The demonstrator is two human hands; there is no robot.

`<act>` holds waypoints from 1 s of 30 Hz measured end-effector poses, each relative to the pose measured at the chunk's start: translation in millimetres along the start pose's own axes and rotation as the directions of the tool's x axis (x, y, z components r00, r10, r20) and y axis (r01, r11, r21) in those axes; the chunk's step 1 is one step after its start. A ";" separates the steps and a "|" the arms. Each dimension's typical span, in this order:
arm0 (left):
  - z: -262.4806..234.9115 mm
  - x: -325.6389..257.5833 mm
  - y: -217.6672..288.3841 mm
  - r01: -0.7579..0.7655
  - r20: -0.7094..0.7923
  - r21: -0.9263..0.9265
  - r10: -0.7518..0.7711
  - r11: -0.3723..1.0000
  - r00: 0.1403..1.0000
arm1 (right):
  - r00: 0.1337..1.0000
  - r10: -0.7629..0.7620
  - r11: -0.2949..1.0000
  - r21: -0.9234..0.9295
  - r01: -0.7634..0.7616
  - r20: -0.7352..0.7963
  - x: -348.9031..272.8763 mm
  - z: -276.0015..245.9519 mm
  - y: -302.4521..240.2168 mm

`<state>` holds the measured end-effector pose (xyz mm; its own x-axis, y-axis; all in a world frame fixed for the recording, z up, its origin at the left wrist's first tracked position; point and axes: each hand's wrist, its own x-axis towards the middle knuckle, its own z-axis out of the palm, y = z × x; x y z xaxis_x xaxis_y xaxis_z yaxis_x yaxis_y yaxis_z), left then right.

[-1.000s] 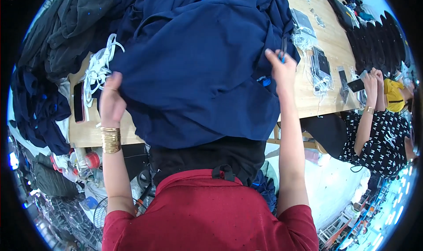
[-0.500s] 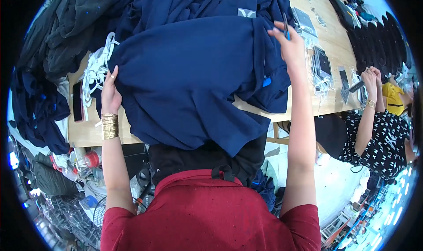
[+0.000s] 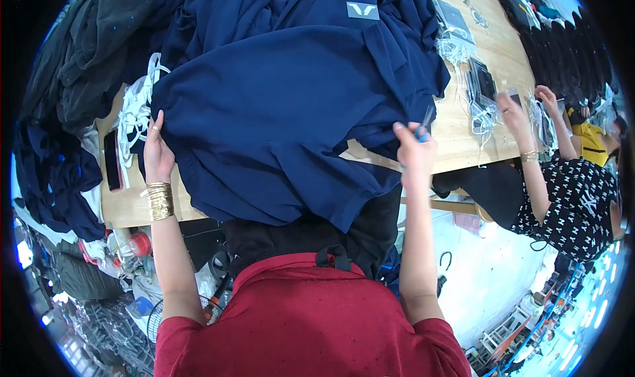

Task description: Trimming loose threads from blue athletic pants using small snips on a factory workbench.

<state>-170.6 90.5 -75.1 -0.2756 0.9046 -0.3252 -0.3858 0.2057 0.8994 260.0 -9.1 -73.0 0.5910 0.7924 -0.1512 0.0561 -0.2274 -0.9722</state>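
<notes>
In the head view, a navy garment (image 3: 264, 112) lies loosely spread at the frame's center, its lower edge hanging over the front of the wooden bench (image 3: 473, 145). At center left, the left hand (image 3: 159, 153) touches the garment's side edge; whether its fingers pinch the cloth I cannot tell. Right of center, the right hand (image 3: 417, 155) has its fingers curled around a small blue-handled cutter (image 3: 424, 132), blade upward. White cords (image 3: 137, 106) and a dark phone (image 3: 114, 160) lie at left.
</notes>
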 end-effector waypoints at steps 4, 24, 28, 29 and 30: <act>2.1 -5.3 4.0 0.002 -0.010 -0.007 -0.002 1.000 1.000 | 0.865 0.235 0.710 0.530 -0.464 0.444 8.4 -34.5 -35.5; -72.0 -7.3 3.5 0.062 0.173 0.005 -0.061 0.998 0.983 | 0.668 -0.120 0.689 -0.422 0.589 0.735 -35.1 -68.0 -29.9; -78.2 -10.0 2.9 0.015 0.114 0.143 -0.032 0.990 0.993 | 0.852 -0.070 0.816 -0.461 0.348 0.519 -43.8 -69.5 -19.0; -75.4 -9.3 5.6 -0.063 0.128 0.202 0.037 0.977 0.991 | 0.927 -0.073 0.849 -0.465 0.252 0.369 -42.1 -67.3 -21.7; -71.6 -8.2 8.1 -0.063 0.130 0.204 0.037 0.977 0.991 | 0.939 -0.137 0.848 -0.453 0.276 0.316 -39.8 -63.2 -25.5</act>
<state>-234.5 58.0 -86.1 -0.1731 0.9523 -0.2513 -0.1800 0.2203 0.9587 285.9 -70.5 -30.9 0.2931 0.9538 -0.0656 0.5750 -0.2306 -0.7850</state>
